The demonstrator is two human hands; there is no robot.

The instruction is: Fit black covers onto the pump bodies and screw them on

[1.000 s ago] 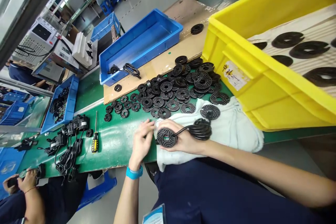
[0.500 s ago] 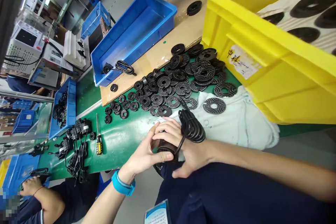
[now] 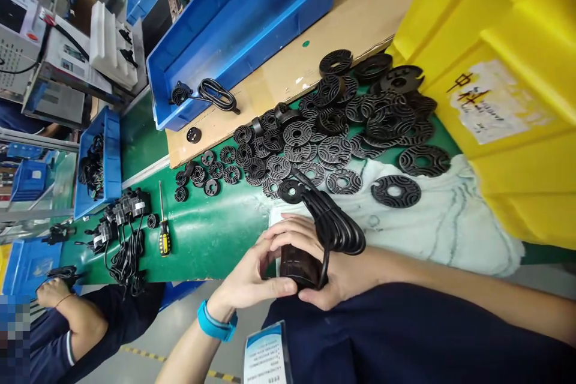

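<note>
Between my two hands, close to my lap, is a dark cylindrical housing (image 3: 300,265) with a black cord. My left hand (image 3: 255,265), with a blue band at its wrist, curves around the housing's left side, thumb on the lower edge. My right hand (image 3: 338,276) closes on it from the right, its thumb near the bottom. The coiled black cable (image 3: 336,225) lies over the back of my right hand, one strand looping down to the housing. Overlapping fingers hide part of the housing. Beyond them, patterned black discs (image 3: 335,151) lie heaped, one disc (image 3: 396,191) apart on a pale cloth (image 3: 432,222).
A large yellow bin (image 3: 508,42) stands at the right. A long blue tray (image 3: 252,42) sits on cardboard at the back. On the green table (image 3: 198,240) lie a screwdriver (image 3: 164,237) and corded black devices (image 3: 128,210). Another person's hand (image 3: 54,294) is at lower left.
The housing has tipped so more of its smooth side shows, and my right thumb has come up against it. The camera view has moved nearer to the table.
</note>
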